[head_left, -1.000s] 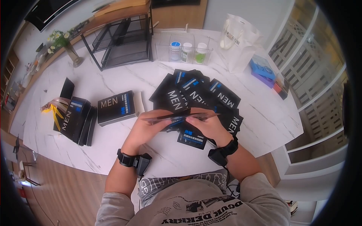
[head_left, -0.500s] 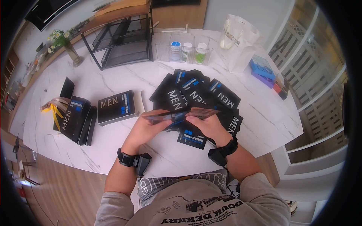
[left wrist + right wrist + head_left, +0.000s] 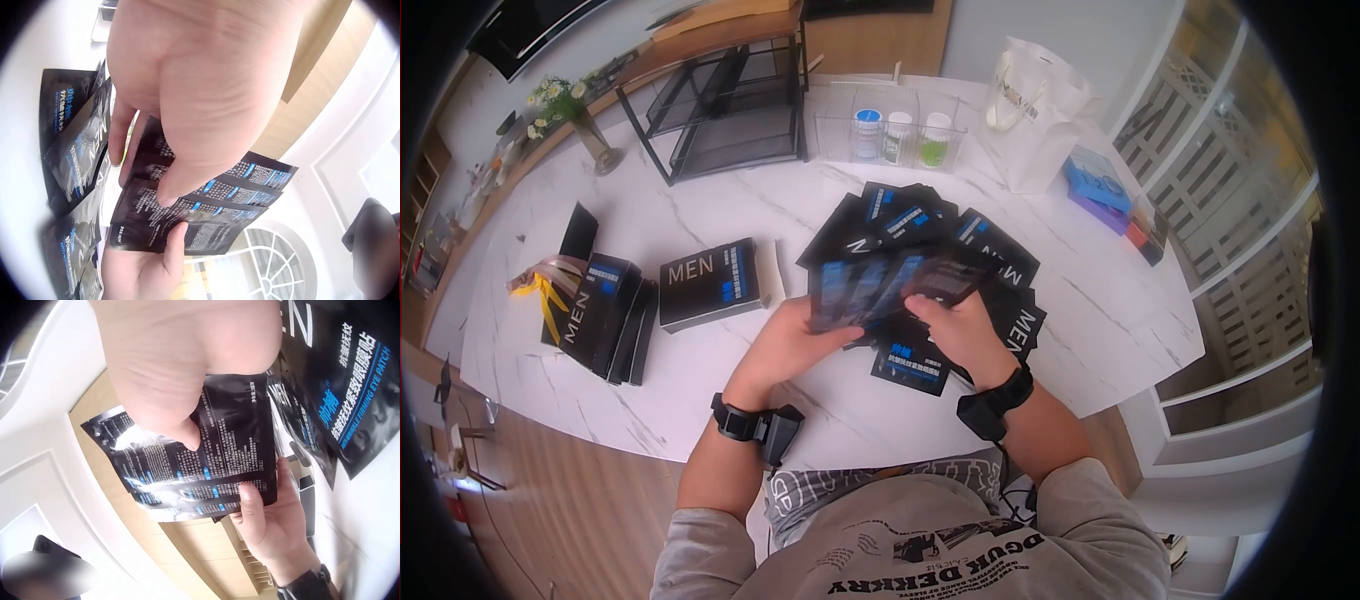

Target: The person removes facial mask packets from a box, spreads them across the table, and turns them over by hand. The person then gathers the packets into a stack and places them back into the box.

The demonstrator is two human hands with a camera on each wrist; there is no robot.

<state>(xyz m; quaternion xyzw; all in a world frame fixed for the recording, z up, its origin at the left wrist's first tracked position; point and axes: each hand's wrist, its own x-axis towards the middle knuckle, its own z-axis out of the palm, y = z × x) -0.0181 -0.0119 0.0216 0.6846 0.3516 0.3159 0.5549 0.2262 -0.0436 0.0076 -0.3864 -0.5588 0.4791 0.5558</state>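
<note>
Several black eye-patch sachets [image 3: 862, 290], fanned so that they overlap, are held up in front of the body by both hands. My left hand [image 3: 792, 338] grips them at the left, thumb on the near face and fingers behind. At the other side my right hand [image 3: 956, 335] pinches them, thumb also on the near face. In the left wrist view, small print and blue labels cover the fanned sachets [image 3: 206, 215]. A spread pile of similar sachets [image 3: 998, 252], marked MEN, lies on the table beneath and beyond the hands, partly hidden by them.
A black MEN box [image 3: 700, 290] with a white open end lies left of the hands. Farther left stand several black boxes [image 3: 605, 325] beside yellow ribbon [image 3: 550, 300]. At the back are a mesh rack [image 3: 730, 125], a clear organizer [image 3: 830, 140] with bottles, and a white bag [image 3: 1035, 120].
The held sachets have tilted from nearly edge-on to showing their broad printed faces, and are spread wider. Both hands have stayed in nearly the same place.
</note>
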